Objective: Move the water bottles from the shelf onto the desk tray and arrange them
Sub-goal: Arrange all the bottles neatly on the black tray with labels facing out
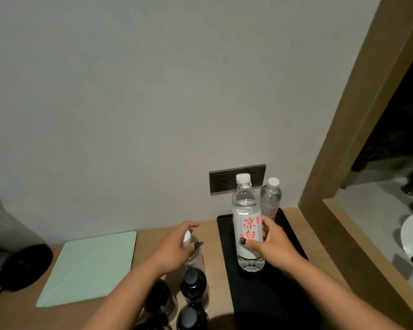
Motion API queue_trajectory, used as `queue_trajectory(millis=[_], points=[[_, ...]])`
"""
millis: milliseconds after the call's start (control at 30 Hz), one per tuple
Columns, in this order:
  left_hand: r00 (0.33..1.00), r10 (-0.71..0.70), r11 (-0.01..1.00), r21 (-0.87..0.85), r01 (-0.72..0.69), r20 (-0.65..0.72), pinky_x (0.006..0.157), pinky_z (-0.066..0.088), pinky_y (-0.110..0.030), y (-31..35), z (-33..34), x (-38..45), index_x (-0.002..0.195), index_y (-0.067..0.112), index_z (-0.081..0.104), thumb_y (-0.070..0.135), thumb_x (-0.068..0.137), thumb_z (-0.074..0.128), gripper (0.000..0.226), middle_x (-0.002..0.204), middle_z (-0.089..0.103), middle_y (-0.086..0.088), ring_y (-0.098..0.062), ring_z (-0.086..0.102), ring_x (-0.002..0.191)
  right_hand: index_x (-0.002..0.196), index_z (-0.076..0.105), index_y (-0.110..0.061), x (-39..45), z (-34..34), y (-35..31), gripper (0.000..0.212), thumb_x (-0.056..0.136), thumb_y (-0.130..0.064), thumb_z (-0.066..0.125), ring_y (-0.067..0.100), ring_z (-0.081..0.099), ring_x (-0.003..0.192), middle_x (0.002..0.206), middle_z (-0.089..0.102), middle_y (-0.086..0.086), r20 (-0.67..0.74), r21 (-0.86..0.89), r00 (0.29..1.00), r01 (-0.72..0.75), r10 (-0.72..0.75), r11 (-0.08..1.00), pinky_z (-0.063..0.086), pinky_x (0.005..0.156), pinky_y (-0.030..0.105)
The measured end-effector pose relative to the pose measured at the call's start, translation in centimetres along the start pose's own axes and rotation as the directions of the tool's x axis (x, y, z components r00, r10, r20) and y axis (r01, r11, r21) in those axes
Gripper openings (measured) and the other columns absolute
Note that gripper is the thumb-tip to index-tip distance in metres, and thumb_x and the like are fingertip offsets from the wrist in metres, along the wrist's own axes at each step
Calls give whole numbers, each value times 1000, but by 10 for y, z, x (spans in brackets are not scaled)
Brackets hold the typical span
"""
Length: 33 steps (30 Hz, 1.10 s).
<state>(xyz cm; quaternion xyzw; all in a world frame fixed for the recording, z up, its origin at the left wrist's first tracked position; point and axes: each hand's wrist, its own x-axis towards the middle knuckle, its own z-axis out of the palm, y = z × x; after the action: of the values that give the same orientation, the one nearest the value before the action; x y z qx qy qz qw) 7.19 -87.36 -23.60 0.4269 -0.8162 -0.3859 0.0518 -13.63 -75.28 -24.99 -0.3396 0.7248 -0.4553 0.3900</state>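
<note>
A tall clear water bottle (pixel 246 210) with a white label and red characters stands upright on the black tray (pixel 227 236); my right hand (pixel 270 244) is wrapped around its lower body. Behind it on the tray stands a smaller clear bottle (pixel 271 198) with a white cap. Left of the tray, on the wooden desk, my left hand (pixel 174 248) closes around the neck of another clear white-capped bottle (pixel 196 256). In front of that bottle stand dark-capped bottles (pixel 193 287), partly hidden by my left forearm.
A pale green folded tablet cover (pixel 88 267) lies on the wooden desk (pixel 150 236) to the left, beside a round black object (pixel 24 265). A dark wall socket panel (pixel 221 182) sits behind the tray. A wooden frame (pixel 339 144) borders the desk on the right.
</note>
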Motion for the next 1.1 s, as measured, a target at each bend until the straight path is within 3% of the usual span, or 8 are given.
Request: queue_trajectory(millis=[67,200,367,533,733,833,967,1100], points=[[999,-10,1000,3,10,-34,82,53,-29,-1,3,6,128,35,39,19,94,52,39,126,52,1,-21,59,105,121,49,-19,12,2,16,60,70,-7,79,16,58,109,114,61,-1,-80,-3,996,-33,32,999,50,82,25],[996,-13,999,40,16,-84,59,47,-21,-3,2,18,110,33,38,23,96,48,20,97,58,-3,-12,58,76,123,49,-16,37,8,40,64,68,-6,80,19,57,114,118,62,3,-131,-9,988,-83,81,997,49,96,38],[993,-32,998,43,37,-110,53,41,-19,-3,-8,33,108,24,40,22,97,47,14,82,53,2,-9,53,70,124,46,-19,57,8,60,64,70,-4,77,17,54,116,121,58,2,-77,-77,995,-71,65,995,44,95,32],[990,-69,997,25,72,-120,51,39,-17,-7,-15,41,107,21,42,21,97,48,12,80,54,2,-11,53,68,128,45,-25,65,9,81,67,71,-6,75,18,50,122,129,54,2,-60,-31,997,-58,56,998,44,103,41],[988,-85,996,6,87,-130,48,38,-14,-8,-14,42,106,21,42,22,96,48,11,85,56,3,-10,53,69,134,44,-17,68,5,84,67,76,6,68,7,46,119,124,52,-6,-70,28,997,-23,25,999,38,99,24],[988,-75,997,9,77,-137,51,40,-18,-5,-14,40,106,22,42,23,96,48,11,83,56,1,-11,52,68,133,45,-21,69,3,87,69,75,8,69,10,48,120,124,54,-5,-40,55,999,-30,32,998,39,101,26],[990,-53,999,5,54,-134,43,42,-11,2,-11,36,107,20,41,19,97,47,12,80,48,9,-8,48,65,136,42,-23,71,0,86,74,74,5,71,18,47,127,135,53,2,-6,64,999,-53,53,997,39,108,40],[991,-39,999,6,41,-131,45,39,-12,5,-6,31,106,22,40,19,97,47,12,80,48,11,-7,49,65,140,36,-22,69,0,81,76,76,4,69,20,47,128,134,53,5,1,-18,999,-43,43,999,39,108,37]])
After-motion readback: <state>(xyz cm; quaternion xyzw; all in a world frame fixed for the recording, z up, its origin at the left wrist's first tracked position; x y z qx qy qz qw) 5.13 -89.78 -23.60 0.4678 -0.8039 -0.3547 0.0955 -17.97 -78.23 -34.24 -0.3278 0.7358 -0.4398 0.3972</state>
